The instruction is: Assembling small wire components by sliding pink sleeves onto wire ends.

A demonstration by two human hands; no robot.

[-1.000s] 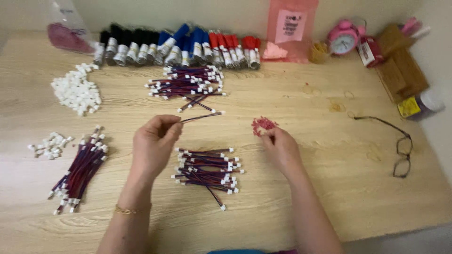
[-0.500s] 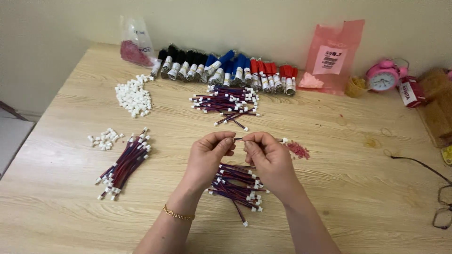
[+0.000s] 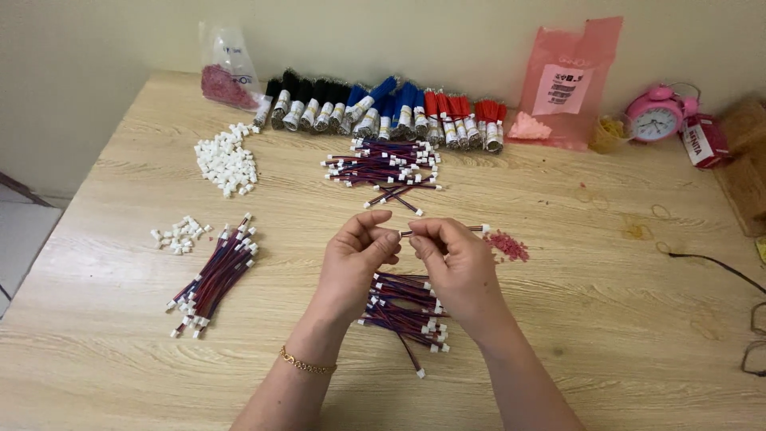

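Both hands are staying raised together over the table: left hand (image 3: 357,254) and right hand (image 3: 455,259) are pinching a thin red-and-blue wire (image 3: 447,231), its middle hidden by fingertips, white plug showing right. Beneath, a loose wire bundle (image 3: 403,313) is lying on pale woodgrain table (image 3: 606,319); beyond, white connectors (image 3: 227,160) are heaped

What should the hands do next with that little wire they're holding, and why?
Probably lay it on a pile. The left hand and right hand pinch one short wire, whose white plug pokes out on the right. Just below the hands lies a pile of wires with the same white plugs, and a neater bundle rests further left.
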